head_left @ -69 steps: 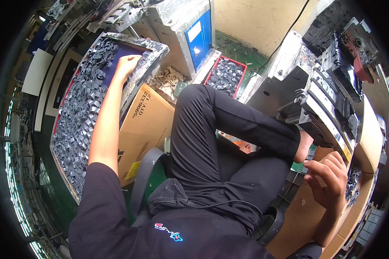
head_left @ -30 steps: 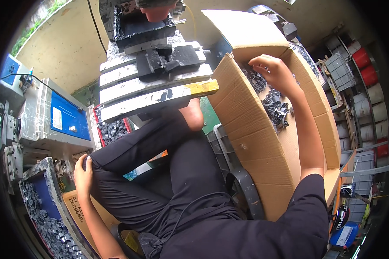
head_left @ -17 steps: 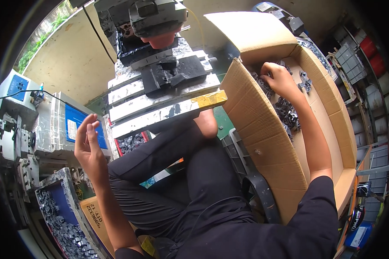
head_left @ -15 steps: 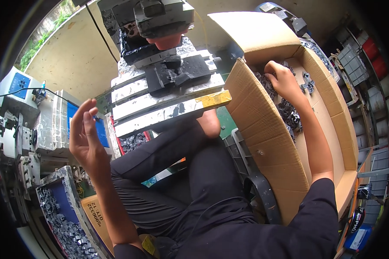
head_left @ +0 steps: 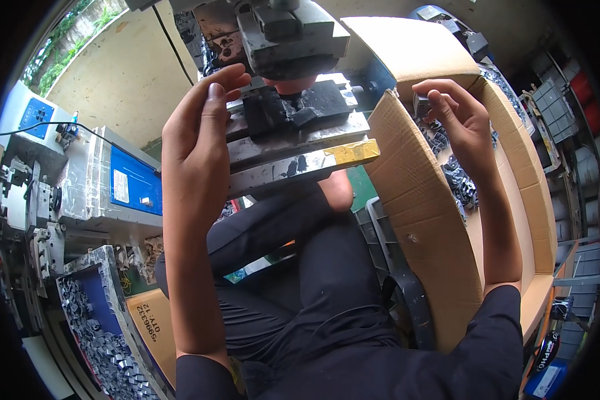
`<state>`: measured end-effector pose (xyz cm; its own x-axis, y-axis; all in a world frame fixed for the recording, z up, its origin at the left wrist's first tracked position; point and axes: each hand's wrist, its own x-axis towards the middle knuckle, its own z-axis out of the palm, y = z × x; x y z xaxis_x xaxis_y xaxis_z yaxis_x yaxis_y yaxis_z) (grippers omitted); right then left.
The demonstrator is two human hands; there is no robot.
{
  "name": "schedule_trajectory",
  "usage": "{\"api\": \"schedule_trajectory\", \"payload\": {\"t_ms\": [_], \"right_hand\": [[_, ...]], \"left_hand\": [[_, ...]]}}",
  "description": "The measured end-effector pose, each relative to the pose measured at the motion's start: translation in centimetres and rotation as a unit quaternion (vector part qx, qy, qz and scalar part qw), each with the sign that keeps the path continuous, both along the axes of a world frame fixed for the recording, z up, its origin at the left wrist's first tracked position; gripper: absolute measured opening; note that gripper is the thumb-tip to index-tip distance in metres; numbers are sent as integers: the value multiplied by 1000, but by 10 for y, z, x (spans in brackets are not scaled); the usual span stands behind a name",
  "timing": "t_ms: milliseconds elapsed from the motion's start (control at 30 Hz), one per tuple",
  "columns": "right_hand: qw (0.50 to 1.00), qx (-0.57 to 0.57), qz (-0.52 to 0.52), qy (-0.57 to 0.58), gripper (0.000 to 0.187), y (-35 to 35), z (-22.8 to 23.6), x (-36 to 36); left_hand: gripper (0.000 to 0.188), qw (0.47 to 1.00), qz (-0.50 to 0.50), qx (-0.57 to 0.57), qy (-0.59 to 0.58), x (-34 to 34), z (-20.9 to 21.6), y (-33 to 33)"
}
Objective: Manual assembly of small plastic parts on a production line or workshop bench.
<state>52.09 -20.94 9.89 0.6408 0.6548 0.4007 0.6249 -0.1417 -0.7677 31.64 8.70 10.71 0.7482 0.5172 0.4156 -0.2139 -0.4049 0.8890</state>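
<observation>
My left hand is raised beside the left side of the press-like machine, fingers stretched out and nothing seen in them. Close to those fingertips is a black block-shaped fixture, fixed on the machine's slotted metal bed. A reddish pad hangs just over that fixture. My right hand is above the open cardboard box, pinching a small grey part between thumb and fingers. Dark small parts lie heaped in the box beneath it.
At the lower left stands a tray of small dark parts, beside another cardboard box. A white machine with a blue panel is at the left. Grey crates stand by my leg.
My right hand has lifted out of the heap in the box with a small grey part. My left hand has moved right, up to the machine bed. The view has shifted slightly.
</observation>
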Motion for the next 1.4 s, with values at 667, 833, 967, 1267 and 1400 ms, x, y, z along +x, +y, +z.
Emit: {"api": "schedule_trajectory", "payload": {"t_ms": [667, 833, 967, 1267, 1400], "right_hand": [[946, 25, 240, -217, 28, 91, 30, -107], [964, 45, 171, -197, 27, 87, 21, -79], [966, 115, 116, -200, 20, 105, 10, -64], [984, 67, 83, -143, 20, 116, 9, -59], [981, 103, 80, -141, 16, 123, 6, -57]], "left_hand": [[32, 992, 23, 102, 65, -3, -11, 0], [39, 990, 9, 118, 82, -3, -10, 1], [38, 990, 13, 113, 82, -3, -11, -1], [37, 989, 26, 130, 64, -3, -10, -4], [32, 993, 28, 107, 51, -2, -10, -5]]}}
